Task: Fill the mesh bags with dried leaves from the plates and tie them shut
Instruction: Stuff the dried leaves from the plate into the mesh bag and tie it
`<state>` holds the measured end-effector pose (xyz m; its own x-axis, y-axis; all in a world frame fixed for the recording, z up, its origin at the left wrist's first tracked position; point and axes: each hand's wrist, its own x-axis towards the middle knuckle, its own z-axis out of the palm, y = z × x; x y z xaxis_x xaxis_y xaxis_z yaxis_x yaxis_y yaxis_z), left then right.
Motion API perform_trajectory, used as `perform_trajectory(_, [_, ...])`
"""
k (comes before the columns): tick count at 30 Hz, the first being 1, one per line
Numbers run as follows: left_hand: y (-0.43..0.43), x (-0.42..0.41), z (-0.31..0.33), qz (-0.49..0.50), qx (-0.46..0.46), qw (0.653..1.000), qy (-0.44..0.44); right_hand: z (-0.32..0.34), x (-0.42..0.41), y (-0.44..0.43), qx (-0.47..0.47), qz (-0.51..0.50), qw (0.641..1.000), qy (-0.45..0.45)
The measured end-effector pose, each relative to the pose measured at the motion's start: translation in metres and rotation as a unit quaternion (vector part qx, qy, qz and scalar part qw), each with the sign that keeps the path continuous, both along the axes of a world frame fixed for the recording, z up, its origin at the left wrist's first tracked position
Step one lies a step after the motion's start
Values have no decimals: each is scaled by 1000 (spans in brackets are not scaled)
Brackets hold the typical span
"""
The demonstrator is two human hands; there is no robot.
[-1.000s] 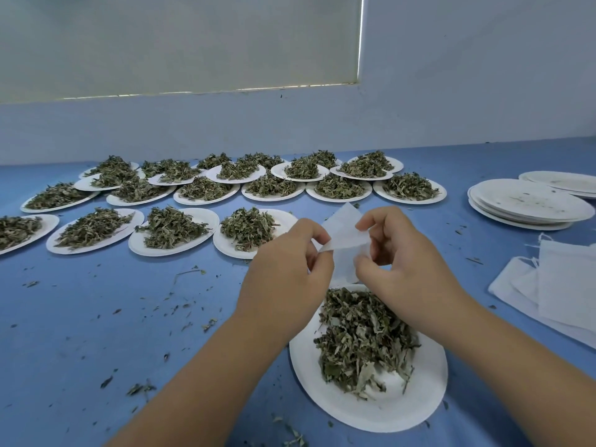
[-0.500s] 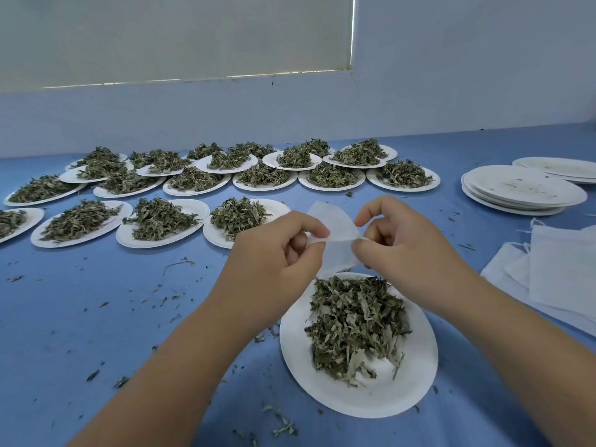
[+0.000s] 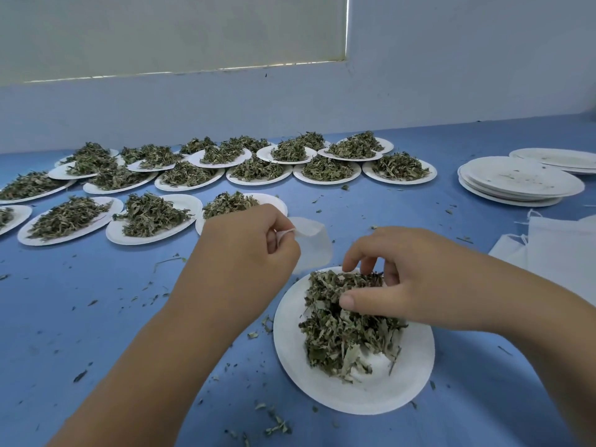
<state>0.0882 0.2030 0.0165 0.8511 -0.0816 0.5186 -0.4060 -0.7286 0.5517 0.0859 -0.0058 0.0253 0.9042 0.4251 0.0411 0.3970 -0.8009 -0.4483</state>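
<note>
Left hand [image 3: 245,253] pinches a limp white mesh bag [image 3: 311,241]; right hand [image 3: 403,282] claws crumpled dried leaves [image 3: 342,333] on a round paper plate [image 3: 322,388].

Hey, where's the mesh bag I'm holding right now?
Head view, centre: the mesh bag is pinched by its top edge in the left hand, just beyond the rim of the near plate, left of the right hand gripping the leaves.

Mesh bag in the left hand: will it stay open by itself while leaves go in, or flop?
Probably floppy: the mesh bag sags from the left hand pinching one edge. Likely very light: thin fabric, held by fingertips alone.
</note>
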Motion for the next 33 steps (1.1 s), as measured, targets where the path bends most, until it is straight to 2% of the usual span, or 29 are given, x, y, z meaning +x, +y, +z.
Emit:
perform_trajectory(5, [0,0,0,18,18,1000,-11,1,-5,3,10,8,1000,-6])
perform_trajectory(11, [-1,3,-3,23,41,999,-23,-8,-4,6,-51,8,999,-10])
perform_trajectory(23, [-4,13,-14,-9,55,998,9,-12,4,1,3,6,1000,-13])
perform_trajectory(33, [-4,18,-18,-31,52,998,6,-17,7,4,-23,22,999,-23])
